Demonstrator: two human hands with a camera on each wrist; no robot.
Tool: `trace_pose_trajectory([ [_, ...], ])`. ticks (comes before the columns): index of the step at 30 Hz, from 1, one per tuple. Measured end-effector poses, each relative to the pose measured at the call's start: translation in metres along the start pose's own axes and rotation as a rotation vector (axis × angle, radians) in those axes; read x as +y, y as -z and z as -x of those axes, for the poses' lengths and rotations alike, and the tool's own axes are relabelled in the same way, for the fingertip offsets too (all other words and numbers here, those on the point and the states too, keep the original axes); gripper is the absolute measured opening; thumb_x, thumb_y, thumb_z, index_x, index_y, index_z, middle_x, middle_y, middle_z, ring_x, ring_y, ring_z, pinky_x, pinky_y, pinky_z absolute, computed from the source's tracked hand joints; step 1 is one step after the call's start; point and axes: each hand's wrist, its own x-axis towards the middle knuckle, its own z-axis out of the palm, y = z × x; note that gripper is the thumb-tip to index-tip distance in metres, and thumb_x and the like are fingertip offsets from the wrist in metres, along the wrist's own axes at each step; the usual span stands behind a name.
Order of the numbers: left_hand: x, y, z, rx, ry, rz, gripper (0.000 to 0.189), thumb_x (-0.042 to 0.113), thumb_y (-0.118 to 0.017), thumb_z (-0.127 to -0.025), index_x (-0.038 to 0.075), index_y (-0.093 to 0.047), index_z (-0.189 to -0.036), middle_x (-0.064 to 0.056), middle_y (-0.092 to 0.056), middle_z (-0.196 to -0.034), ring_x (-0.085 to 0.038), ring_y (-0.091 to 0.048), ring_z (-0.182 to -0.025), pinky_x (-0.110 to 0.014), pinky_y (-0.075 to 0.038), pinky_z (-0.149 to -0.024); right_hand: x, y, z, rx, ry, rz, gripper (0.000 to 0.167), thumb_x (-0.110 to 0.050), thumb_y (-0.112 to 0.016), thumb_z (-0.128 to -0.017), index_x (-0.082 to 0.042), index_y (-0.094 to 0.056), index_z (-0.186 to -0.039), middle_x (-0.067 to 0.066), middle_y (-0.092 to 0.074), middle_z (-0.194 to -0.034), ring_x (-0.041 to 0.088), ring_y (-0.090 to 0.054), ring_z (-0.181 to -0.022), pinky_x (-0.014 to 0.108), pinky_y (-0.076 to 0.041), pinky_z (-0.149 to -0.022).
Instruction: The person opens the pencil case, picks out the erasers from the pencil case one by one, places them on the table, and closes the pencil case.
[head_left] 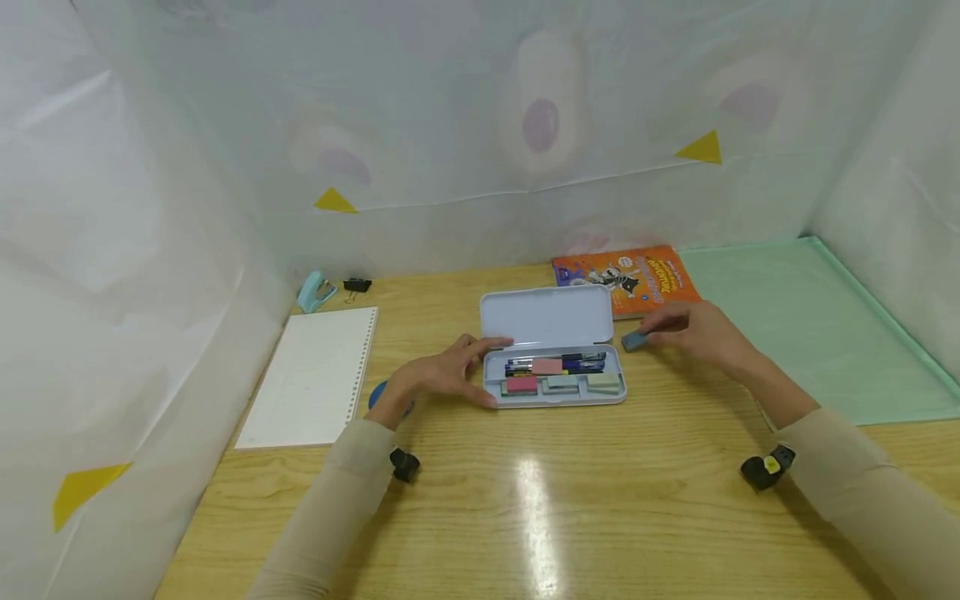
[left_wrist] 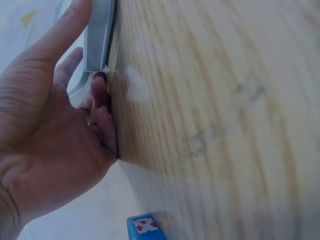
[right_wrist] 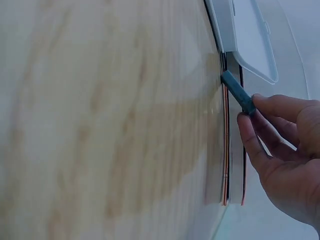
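Note:
The open pencil case [head_left: 555,402], pale blue with its lid [head_left: 547,317] tilted back, stands mid-table. Several pens [head_left: 588,365] lie inside with a pink block [head_left: 547,367] on top. A front row of compartments holds a red-pink block [head_left: 521,384] and pale ones [head_left: 602,382]. With thumb and forefinger my left hand [head_left: 450,369] holds the case's left end; its other fingers bend in beside it in the left wrist view. Thumb and fingers of my right hand [head_left: 701,336] pinch a small blue-grey eraser [head_left: 634,340], just right of the case. In the right wrist view the eraser [right_wrist: 237,91] slants from the fingertips.
Behind the case lie orange books [head_left: 667,279], with a green mat [head_left: 832,333] to the right. A notepad [head_left: 311,375], a light-blue stapler [head_left: 315,292] and a black binder clip [head_left: 357,285] are at left. Near my left wrist sits a blue item [left_wrist: 145,227] with a red-and-white pattern.

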Motion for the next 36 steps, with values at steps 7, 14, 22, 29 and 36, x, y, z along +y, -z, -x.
trace_pose_trajectory([
  [7, 0.002, 0.001, 0.0, -0.003, 0.012, 0.002, 0.098, 0.035, -0.087, -0.086, 0.039, -0.027, -0.164, -0.009, -0.037, -0.132, -0.025, -0.037, -0.119, -0.04, -0.037, -0.096, 0.003, 0.013, 0.008, -0.073, -0.058, 0.005, 0.029, -0.03, -0.07, -0.101, -0.011, -0.075, -0.123, 0.01, -0.074, -0.117, 0.029, -0.066, -0.109, 0.033, -0.052, -0.084],
  [14, -0.001, 0.002, -0.001, 0.003, 0.02, -0.008, 0.099, 0.035, -0.087, -0.086, 0.041, -0.027, -0.164, -0.008, -0.037, -0.133, -0.024, -0.037, -0.119, -0.04, -0.037, -0.096, -0.001, 0.018, 0.009, -0.089, -0.029, -0.084, 0.034, -0.028, -0.069, -0.103, -0.007, -0.071, -0.129, 0.013, -0.072, -0.124, 0.013, -0.067, -0.103, 0.027, -0.052, -0.084],
  [22, -0.001, 0.001, -0.001, -0.004, 0.009, -0.008, 0.098, 0.036, -0.086, -0.087, 0.039, -0.026, -0.164, -0.009, -0.037, -0.133, -0.025, -0.037, -0.12, -0.04, -0.037, -0.096, -0.033, -0.007, 0.002, -0.157, 0.069, -0.243, 0.031, -0.02, -0.071, -0.101, -0.004, -0.071, -0.128, 0.013, -0.07, -0.127, 0.018, -0.066, -0.108, 0.028, -0.054, -0.089],
  [29, 0.0, 0.001, 0.0, 0.002, 0.012, -0.004, 0.097, 0.035, -0.087, -0.087, 0.039, -0.028, -0.164, -0.009, -0.037, -0.132, -0.025, -0.037, -0.119, -0.039, -0.036, -0.095, -0.062, -0.043, -0.016, -0.229, 0.165, -0.198, 0.027, -0.014, -0.074, -0.098, -0.005, -0.072, -0.123, 0.011, -0.072, -0.119, 0.021, -0.067, -0.105, 0.03, -0.053, -0.089],
  [36, 0.0, 0.001, -0.001, 0.003, 0.03, 0.011, 0.095, 0.039, -0.086, -0.087, 0.043, -0.029, -0.163, -0.009, -0.036, -0.136, -0.025, -0.038, -0.12, -0.041, -0.036, -0.097, -0.081, -0.073, -0.026, -0.283, 0.17, -0.139, 0.025, -0.009, -0.076, -0.095, -0.006, -0.073, -0.12, 0.007, -0.073, -0.113, 0.019, -0.066, -0.096, 0.037, -0.053, -0.086],
])
